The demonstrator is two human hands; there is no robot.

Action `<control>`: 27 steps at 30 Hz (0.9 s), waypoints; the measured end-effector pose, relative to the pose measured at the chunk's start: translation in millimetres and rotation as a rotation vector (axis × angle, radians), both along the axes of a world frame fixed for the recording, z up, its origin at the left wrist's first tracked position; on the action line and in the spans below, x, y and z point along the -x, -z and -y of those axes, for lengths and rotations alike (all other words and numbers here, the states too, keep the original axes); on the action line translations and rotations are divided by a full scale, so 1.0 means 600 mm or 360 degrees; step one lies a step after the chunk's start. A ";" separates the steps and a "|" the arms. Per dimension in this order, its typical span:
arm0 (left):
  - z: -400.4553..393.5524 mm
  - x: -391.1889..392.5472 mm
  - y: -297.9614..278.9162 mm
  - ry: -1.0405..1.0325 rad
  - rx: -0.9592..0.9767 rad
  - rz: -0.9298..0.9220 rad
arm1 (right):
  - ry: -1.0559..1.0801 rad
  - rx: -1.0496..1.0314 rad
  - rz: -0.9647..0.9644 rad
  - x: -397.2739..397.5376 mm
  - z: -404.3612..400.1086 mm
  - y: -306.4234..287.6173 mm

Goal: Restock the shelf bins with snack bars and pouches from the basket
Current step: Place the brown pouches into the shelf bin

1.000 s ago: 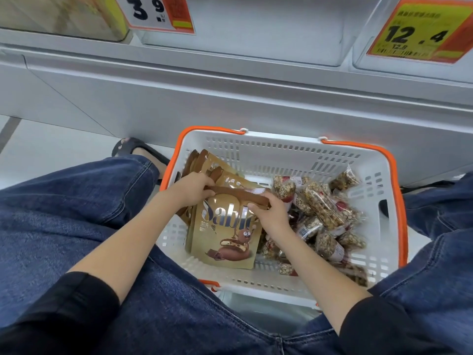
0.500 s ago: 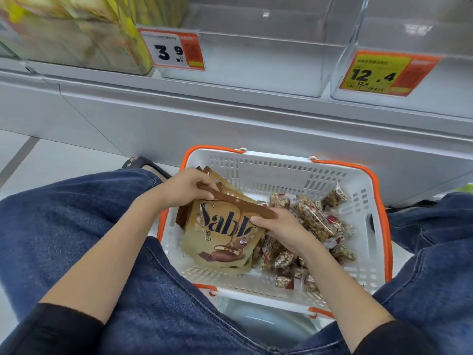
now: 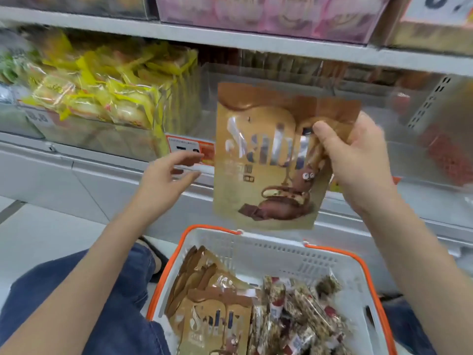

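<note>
My right hand grips the upper right corner of a tan and brown Sable pouch, holding it upright in front of a clear shelf bin. My left hand hovers just left of the pouch with fingers spread, holding nothing and not touching it. Below, the white basket with an orange rim holds several more brown pouches on its left side and a pile of clear-wrapped granola snack bars on its right.
A bin of yellow-wrapped snacks sits on the shelf to the left. Pink boxes fill the shelf above. An orange price tag hangs on the shelf edge. A perforated divider stands right. My jeans-covered knees flank the basket.
My right hand lifted one pouch out of the basket up to shelf height. My left hand let go of the pouches and rose beside it. The view tilted up toward the shelf.
</note>
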State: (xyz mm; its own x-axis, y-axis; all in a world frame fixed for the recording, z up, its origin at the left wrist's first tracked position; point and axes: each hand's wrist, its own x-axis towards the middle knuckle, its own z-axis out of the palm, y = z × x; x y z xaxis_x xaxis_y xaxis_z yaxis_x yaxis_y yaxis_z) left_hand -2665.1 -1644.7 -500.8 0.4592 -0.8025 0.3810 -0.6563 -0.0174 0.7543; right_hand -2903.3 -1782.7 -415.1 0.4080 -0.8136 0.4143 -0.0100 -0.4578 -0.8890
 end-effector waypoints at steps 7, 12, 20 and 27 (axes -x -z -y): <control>0.083 -0.064 -0.019 -0.0207 -0.0054 0.0929 | 0.0140 -0.0356 -0.0135 -0.150 0.144 -0.069; 0.095 -0.083 -0.012 -0.0339 -0.0364 0.1074 | 0.0087 -0.1051 0.0153 -0.245 0.217 -0.012; 0.101 -0.099 -0.004 -0.0303 -0.0219 0.1222 | -0.0196 -0.0417 0.0317 -0.348 0.295 0.002; 0.099 -0.104 0.003 -0.0289 -0.0194 0.1170 | 0.0078 -0.0167 -0.0343 -0.371 0.332 0.058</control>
State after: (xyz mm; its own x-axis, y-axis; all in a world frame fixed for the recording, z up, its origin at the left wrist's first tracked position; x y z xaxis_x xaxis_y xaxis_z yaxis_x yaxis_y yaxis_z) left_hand -2602.7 -1704.0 -502.6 0.2504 -0.7947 0.5529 -0.9674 -0.2278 0.1107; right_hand -2680.5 -1981.9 -449.9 0.4366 -0.8686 0.2343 -0.2245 -0.3574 -0.9066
